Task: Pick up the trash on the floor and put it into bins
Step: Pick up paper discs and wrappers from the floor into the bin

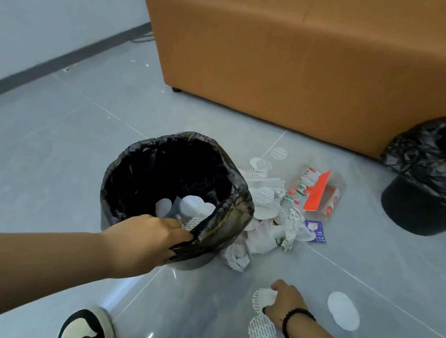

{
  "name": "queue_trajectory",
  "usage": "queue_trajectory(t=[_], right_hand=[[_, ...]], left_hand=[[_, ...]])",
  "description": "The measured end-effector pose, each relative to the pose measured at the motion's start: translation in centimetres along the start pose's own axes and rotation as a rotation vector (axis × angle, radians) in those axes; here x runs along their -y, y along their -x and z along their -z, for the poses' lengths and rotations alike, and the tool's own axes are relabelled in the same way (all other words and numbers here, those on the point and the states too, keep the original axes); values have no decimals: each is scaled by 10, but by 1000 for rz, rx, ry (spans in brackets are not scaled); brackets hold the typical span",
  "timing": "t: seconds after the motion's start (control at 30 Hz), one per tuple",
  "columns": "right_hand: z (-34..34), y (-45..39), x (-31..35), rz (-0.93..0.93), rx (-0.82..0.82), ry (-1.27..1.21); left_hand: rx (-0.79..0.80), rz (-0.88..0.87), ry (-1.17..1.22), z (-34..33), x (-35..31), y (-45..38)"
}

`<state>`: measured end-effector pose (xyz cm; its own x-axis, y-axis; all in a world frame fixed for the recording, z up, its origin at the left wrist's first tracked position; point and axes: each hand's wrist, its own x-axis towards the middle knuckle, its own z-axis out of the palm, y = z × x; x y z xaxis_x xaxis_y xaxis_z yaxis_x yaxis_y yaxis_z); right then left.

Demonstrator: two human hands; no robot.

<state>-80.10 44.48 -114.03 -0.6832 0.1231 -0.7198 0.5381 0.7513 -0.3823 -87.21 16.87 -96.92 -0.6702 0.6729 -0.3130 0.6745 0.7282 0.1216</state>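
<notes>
Gripping bin rim [205,241], left hand [144,239]; right hand [284,302] pinching pad [263,298] (two bins, second [424,210]).

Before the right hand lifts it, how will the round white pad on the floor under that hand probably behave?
The round white pad looks thin and flat, so it is probably very light and floppy. Lying flat on the glossy tile floor, it may slide before the right hand catches an edge. It already bends where the fingers pinch it.

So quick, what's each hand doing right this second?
Left hand: gripping the rim of the near bin.
Right hand: fingers curled round a white round pad on the floor.
</notes>
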Motion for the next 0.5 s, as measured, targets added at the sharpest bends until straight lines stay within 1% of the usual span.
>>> queue_trajectory(t=[0.17,0.33,0.5], right_hand=[[-18,-15,-10,55,-34,67],[-25,-26,-15,88,-96,231],[-29,-30,-18,118,-182,346]], left_hand=[[-112,-58,32,-13,7,-9],[-206,-94,46,-16,5,-12],[-186,-97,33,-18,7,-15]])
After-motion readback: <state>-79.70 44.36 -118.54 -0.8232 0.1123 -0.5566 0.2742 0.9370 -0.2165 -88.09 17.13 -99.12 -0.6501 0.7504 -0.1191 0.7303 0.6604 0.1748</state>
